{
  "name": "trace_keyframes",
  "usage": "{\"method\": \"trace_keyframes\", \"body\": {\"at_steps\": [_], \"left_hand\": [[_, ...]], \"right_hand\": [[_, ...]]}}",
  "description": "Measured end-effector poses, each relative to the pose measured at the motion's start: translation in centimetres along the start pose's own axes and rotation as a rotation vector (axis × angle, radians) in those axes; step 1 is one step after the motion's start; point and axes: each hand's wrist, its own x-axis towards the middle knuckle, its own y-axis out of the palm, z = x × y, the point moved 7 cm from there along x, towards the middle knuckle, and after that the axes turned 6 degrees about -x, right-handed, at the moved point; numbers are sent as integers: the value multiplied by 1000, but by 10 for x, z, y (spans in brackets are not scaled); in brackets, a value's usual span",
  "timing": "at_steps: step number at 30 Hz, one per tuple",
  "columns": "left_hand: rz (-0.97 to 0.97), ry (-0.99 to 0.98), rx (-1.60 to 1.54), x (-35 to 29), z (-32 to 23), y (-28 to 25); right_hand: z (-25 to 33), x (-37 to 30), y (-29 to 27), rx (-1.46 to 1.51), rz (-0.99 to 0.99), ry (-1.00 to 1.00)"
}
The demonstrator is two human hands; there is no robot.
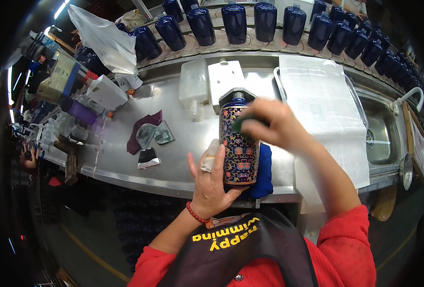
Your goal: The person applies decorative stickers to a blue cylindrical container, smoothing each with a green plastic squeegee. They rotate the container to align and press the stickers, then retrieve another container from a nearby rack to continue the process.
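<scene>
A dark blue glass bottle [239, 146] with a colourful floral pattern over its front lies tilted on the steel table, its neck pointing away from me. My left hand [210, 178] holds its lower left side, thumb at the base; one finger is wrapped in a pale covering. My right hand [275, 123], blurred by motion, grips a dark green flat pad [242, 123] against the upper part of the pattern. The pad's exact kind is unclear. Beneath the bottle's right side sits a folded blue cloth [264, 172]. A grey angled support [243, 91] stands behind the neck.
Plain blue bottles [234, 24] line a belt along the back. Maroon, green and black scraps [147, 130] lie left on the table [118, 165]. A clear plastic container [194, 86] stands behind. White sheets [317, 105] cover a rack beside the sink [384, 138] at right.
</scene>
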Motion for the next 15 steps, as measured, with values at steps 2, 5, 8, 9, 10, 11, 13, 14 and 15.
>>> {"method": "trace_keyframes", "body": {"at_steps": [2, 5, 8, 9, 10, 11, 13, 14, 15], "left_hand": [[14, 1, 42, 0, 1, 1], [13, 30, 42, -2, 10, 1], [17, 12, -20, -6, 17, 6], [15, 30, -44, -5, 17, 7], [34, 16, -24, -6, 19, 8], [29, 20, -20, -6, 19, 7], [15, 16, -20, -4, 20, 6], [23, 20, -33, -4, 19, 8], [24, 12, -50, -3, 20, 8]], "right_hand": [[2, 2, -21, -596, -283, -58], [45, -27, 15, -355, 85, -413], [20, -26, 16, 141, 270, -244], [-9, -20, 10, 127, 153, -1], [-27, -18, -5, 16, -89, 76], [-43, -20, -22, -86, -343, 209], [-40, -24, -17, -214, -246, 44], [-39, -24, -8, 26, -123, -36], [-40, -24, 2, 110, 38, -76]]}}
